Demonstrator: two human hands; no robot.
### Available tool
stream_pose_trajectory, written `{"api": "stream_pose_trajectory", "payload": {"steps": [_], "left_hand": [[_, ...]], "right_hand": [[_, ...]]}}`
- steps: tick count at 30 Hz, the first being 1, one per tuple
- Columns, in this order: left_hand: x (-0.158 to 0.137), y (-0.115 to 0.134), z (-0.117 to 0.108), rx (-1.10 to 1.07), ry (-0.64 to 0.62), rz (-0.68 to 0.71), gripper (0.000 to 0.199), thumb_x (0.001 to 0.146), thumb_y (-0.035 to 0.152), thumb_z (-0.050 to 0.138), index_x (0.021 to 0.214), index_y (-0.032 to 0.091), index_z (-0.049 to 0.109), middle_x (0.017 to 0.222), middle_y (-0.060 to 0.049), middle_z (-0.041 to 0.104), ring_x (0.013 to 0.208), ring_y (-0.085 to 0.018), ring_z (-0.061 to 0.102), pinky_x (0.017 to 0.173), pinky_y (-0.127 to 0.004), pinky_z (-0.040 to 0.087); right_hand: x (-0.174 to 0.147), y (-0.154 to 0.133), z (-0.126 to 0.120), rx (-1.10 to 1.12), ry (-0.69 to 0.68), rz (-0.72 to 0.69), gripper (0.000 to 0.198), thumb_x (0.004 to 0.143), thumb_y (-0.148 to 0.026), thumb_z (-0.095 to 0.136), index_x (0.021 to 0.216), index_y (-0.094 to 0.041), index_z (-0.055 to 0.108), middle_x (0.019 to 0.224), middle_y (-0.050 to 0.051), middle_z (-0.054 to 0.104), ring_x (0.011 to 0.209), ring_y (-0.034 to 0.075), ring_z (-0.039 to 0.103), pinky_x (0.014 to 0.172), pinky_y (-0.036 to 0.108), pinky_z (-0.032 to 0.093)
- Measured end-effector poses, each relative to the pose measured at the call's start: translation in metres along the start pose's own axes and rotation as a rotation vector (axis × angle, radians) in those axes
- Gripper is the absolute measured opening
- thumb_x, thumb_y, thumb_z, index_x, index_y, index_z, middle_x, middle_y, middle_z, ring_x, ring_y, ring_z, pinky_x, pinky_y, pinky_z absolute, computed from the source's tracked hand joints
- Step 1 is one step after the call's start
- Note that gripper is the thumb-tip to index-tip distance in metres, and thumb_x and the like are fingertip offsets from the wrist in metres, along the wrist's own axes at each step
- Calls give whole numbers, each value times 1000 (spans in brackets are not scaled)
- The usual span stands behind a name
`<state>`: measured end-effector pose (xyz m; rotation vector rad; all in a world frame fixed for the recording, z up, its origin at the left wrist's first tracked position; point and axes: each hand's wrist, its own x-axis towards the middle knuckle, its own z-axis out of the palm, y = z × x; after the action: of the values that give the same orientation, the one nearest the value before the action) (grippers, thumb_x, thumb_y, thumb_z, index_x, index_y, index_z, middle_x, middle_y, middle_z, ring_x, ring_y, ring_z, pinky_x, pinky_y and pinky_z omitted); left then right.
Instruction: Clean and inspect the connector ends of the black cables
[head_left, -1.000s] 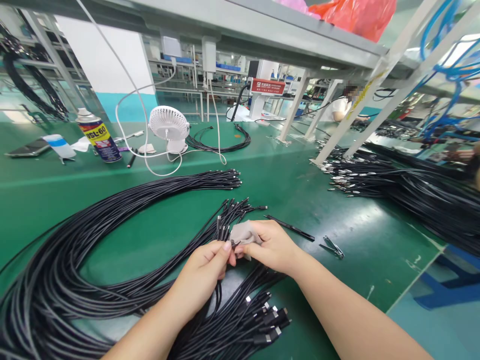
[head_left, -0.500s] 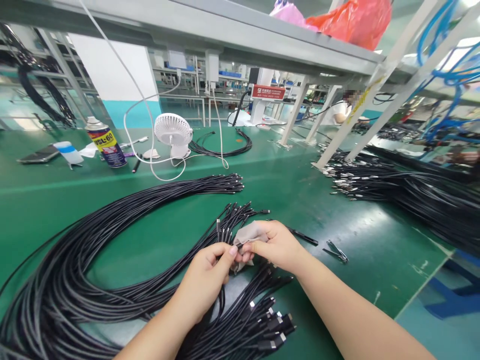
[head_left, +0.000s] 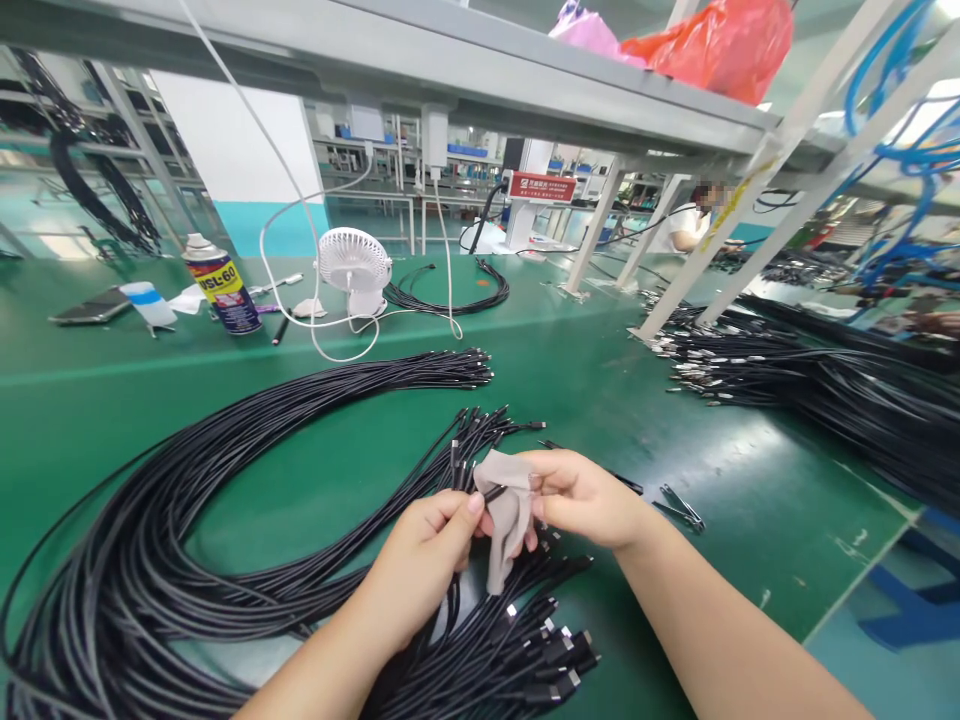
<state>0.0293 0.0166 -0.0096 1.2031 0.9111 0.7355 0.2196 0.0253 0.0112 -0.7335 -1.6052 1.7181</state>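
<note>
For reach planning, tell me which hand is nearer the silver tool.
Right. The right hand is left of the silver tool; the left hand is farther left.

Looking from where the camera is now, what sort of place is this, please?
Probably a cable workshop or factory: many black cables lie across a green workbench, and another person is visible farther back.

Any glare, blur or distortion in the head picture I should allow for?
Head view: glare on the glossy green tabletop, right of the crumpled grey cloth; same view, background soft at the far right edge; same view, slanting white metal posts suggest wide-angle stretch.
</note>
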Motion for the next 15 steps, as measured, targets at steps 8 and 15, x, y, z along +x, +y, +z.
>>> {"api": "stream_pose_trajectory", "payload": {"steps": [8,15], "left_hand": [[-2,6,1,-16,0,-12,46,77,59,58,63,16,58,52,5,38,50,-9,26,48,-24,21],[-1,-1,1,31,40,0,48,76,59,60,55,16,57,56,2,45,53,-11,35,51,-24,28]], "right_hand": [[0,10,-4,-41,80,-3,25,88,-34,62,104,-17,69,79,4,70,63,11,66,62,25,56],[11,24,5,-256,202,-58,16,79,-25,67,93,-17,69,75,2,68,62,12,63,56,22,51]]}}
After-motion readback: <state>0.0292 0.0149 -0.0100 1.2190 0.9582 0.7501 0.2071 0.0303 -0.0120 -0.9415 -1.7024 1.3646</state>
